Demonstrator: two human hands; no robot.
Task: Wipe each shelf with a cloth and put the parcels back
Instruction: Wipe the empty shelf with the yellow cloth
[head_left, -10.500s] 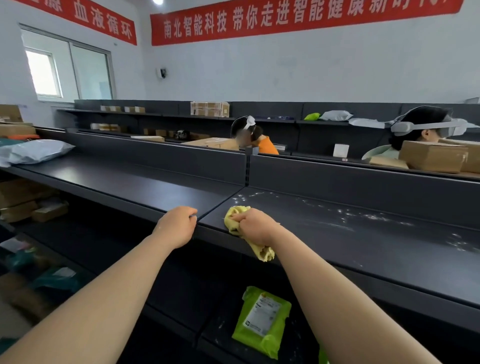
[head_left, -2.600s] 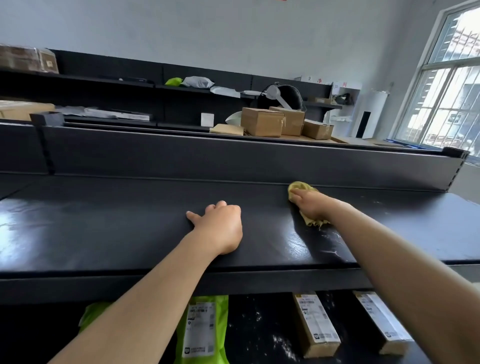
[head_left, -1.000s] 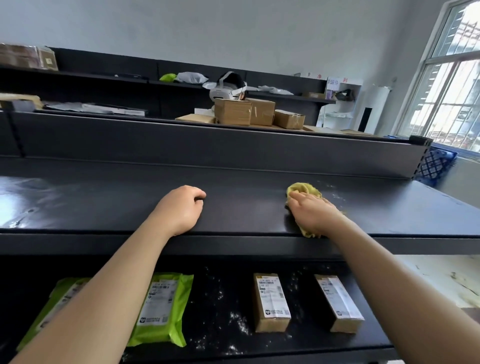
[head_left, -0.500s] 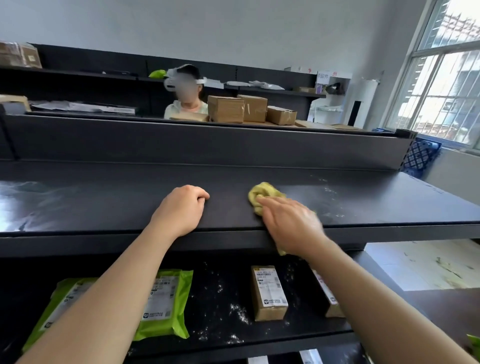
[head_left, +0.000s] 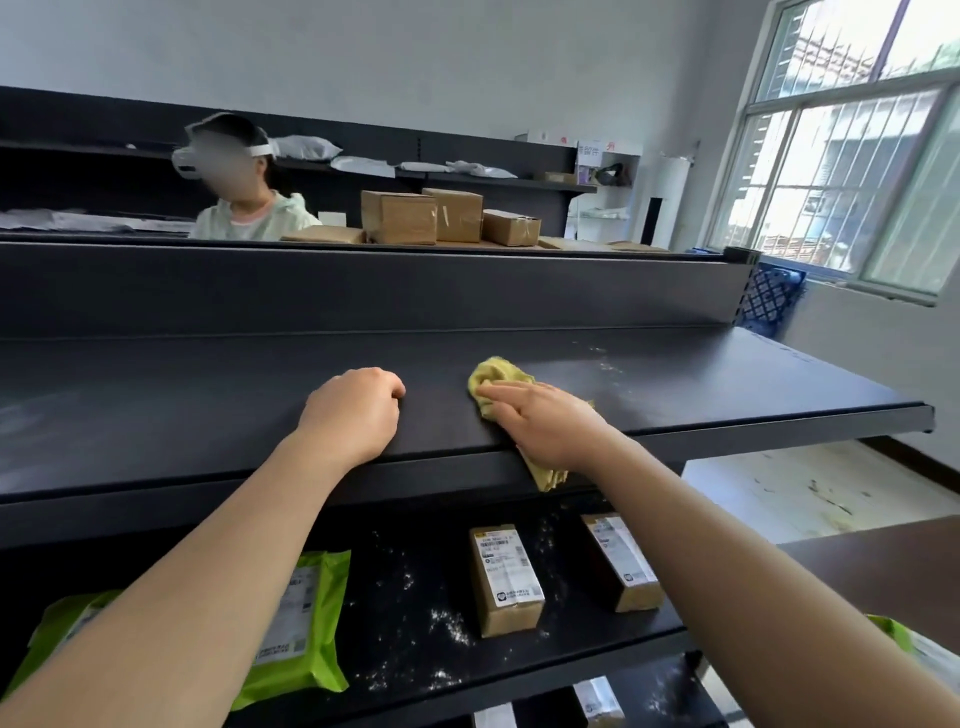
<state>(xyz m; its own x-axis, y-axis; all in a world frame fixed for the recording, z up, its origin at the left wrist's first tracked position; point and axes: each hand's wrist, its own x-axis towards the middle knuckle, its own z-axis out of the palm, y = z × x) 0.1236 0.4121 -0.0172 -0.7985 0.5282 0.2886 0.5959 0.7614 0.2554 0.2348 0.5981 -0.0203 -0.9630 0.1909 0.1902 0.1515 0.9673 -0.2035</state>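
My right hand (head_left: 545, 426) lies on a crumpled yellow cloth (head_left: 496, 371) and presses it onto the black top shelf (head_left: 208, 405) near the front edge, fingers nearly straight. One end of the cloth hangs over that edge. My left hand (head_left: 353, 415) rests on the same shelf to the left, fingers curled under, holding nothing. White dust specks (head_left: 608, 364) remain on the shelf right of the cloth. On the dusty lower shelf (head_left: 415, 613) lie a green bag parcel (head_left: 301, 639) and two brown box parcels (head_left: 506, 577) (head_left: 621, 561).
A person wearing a headset (head_left: 244, 208) stands behind the shelf's back panel, beside cardboard boxes (head_left: 400, 215). The shelf ends at the right (head_left: 924, 415), with a blue crate (head_left: 769, 301) and a window beyond. More parcels show on a lower tier (head_left: 597, 701).
My right hand has slid the cloth a little to the right along the front edge since half a second ago. My left hand has stayed in place. The view has turned slightly.
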